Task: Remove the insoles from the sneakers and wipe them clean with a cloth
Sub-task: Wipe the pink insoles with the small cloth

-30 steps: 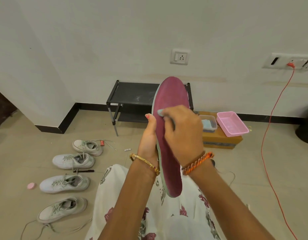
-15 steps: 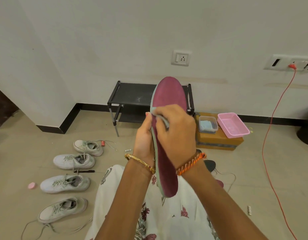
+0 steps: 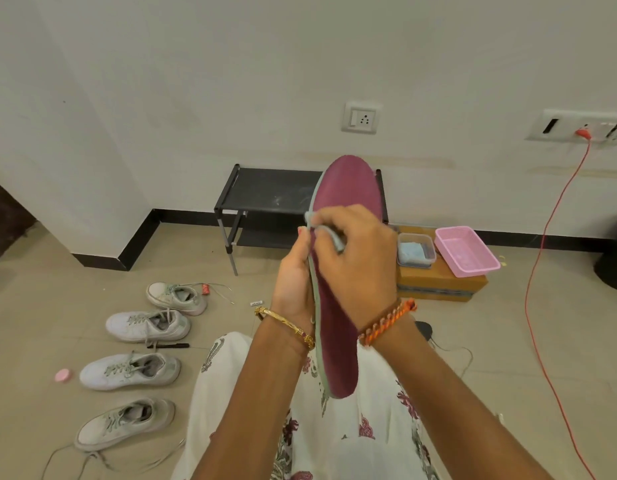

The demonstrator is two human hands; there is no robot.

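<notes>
Up in front of the person's chest, one maroon insole stands nearly upright, toe end toward the wall, and it is plainly out of its shoe, so the first half of the job is done for this one at least. Her left hand grips its grey edge from behind, fingers curled round the rim, while the right hand has its fingers clamped on a small grey cloth pressed against the maroon face about midway up. Wiping looks to be under way rather than finished (the upper toe area and the lower heel both lie beyond the cloth). Four white sneakers sit in a row on the floor at her left, laces loose; whether their insoles remain inside I cannot tell from here. No other cleaned insole is clearly visible, so I judge most of the task is left. A pink basket rests on a cardboard box by the wall.
</notes>
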